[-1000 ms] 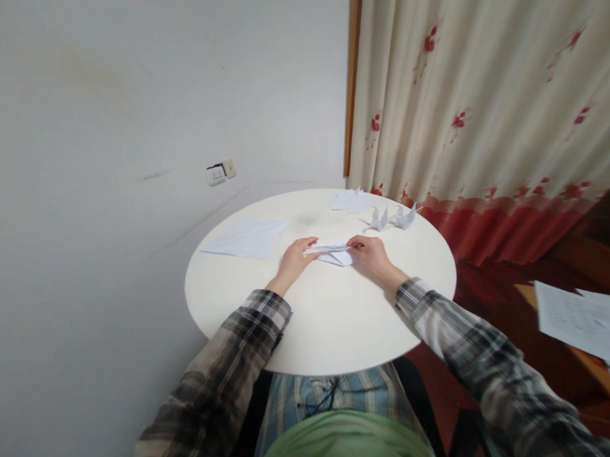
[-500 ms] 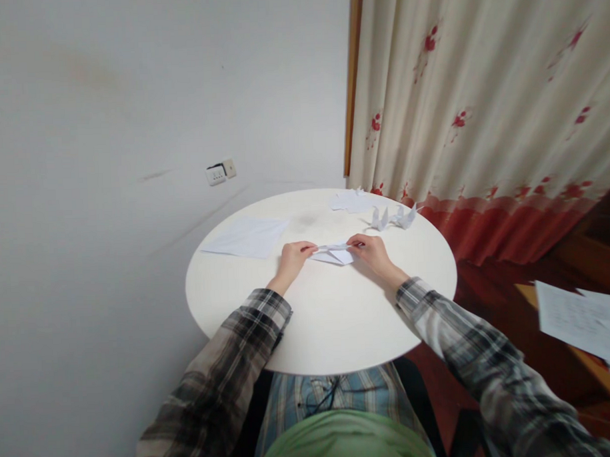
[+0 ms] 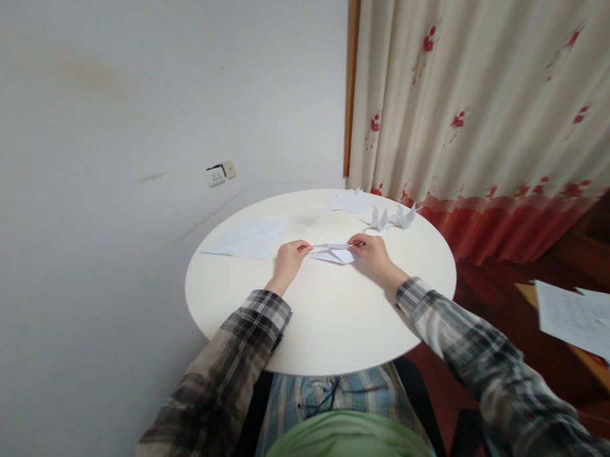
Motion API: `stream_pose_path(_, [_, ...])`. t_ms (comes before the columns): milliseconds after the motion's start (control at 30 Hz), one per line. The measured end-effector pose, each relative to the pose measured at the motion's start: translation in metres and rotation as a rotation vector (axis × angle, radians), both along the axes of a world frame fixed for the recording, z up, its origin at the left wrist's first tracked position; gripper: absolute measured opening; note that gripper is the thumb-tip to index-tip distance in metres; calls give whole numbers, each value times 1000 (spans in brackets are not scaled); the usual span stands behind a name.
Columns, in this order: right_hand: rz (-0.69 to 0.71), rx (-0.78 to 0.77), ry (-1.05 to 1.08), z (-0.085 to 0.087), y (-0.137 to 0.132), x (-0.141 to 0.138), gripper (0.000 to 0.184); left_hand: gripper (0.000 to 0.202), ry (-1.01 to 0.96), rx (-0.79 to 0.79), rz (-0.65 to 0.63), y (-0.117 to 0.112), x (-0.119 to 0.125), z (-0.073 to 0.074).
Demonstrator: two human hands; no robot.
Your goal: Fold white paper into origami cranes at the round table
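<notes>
A partly folded white paper piece (image 3: 332, 252) lies in the middle of a round white table (image 3: 328, 321). My left hand (image 3: 290, 257) pinches its left tip with curled fingers. Its right end is pinched by my right hand (image 3: 372, 251), knuckles up. Both hands rest low on the tabletop with the paper stretched between them.
A flat white sheet (image 3: 246, 238) lies at the table's left. Two small folded paper cranes (image 3: 392, 218) and crumpled paper (image 3: 349, 200) sit at the far right edge. A curtain (image 3: 481, 116) hangs behind. Loose sheets (image 3: 583, 322) lie on a wooden surface at right.
My left hand's fingers have curled from a flat press into a pinch on the paper's left tip. The right hand has barely moved.
</notes>
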State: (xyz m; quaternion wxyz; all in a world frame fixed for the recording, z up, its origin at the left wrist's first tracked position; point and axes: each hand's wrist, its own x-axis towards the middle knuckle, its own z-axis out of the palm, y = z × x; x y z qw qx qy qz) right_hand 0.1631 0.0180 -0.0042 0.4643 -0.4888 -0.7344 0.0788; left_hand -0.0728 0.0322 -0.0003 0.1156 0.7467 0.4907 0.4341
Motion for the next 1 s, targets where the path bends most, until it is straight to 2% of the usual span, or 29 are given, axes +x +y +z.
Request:
stream_pose_path(100, [-1,0,-4,0,-1,0,9,15,34,97,-24,0,0,-1])
stream_pose_path(200, [12,0,-14,0,-2,-2,9,22,93,199,-100,-3,3,-2])
stream_pose_path(367, [76,-10,-28,-2,-4,-7,8,13,204,234,-214,-8,8,-3])
stream_pose_path(567, [78,2,-9,-3,-5,-9,8,20,206,289,-173,-12,13,-2])
stream_pose_path(767, [88,-5,-9,-1,-6,-8,8,16,274,283,-250,-11,13,-4])
stream_pose_path(1000, [120,7,28,0,-8,-10,9,13,305,224,-170,-9,10,-3])
